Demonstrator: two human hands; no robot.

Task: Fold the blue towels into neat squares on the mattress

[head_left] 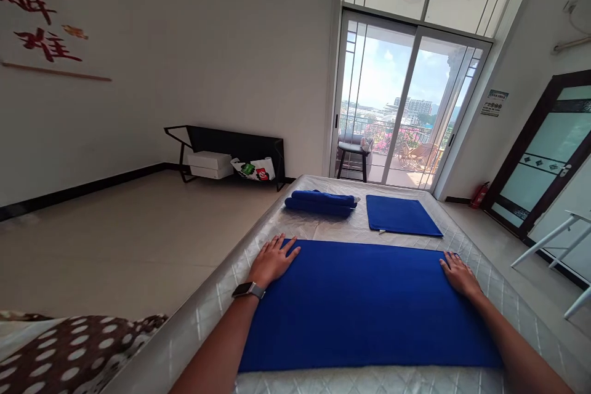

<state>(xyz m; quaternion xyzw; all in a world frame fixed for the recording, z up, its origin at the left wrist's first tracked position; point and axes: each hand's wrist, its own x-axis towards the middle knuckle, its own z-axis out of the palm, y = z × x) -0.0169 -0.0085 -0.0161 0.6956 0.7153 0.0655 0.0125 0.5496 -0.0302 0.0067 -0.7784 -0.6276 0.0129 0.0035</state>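
A large blue cloth point(369, 308) lies flat on a plastic-covered mattress point(217, 295). My left hand point(273, 258) rests on its far left corner, fingers spread, with a watch on the wrist. On the far right corner lies my right hand point(459, 274), its fingers stretched out flat. Neither hand grips anything. Beyond the cloth, a rolled or folded blue cloth bundle point(321, 203) sits at the left, and a flat folded blue cloth point(402, 215) with a small white tag is at the right.
A brown polka-dot blanket point(78, 351) is at the lower left. Against the wall stands a black rack point(231, 138) with a white box point(209, 163) and a printed bag point(255, 169). White stool legs point(545, 240) show at the right, near a dark-framed door point(535, 160).
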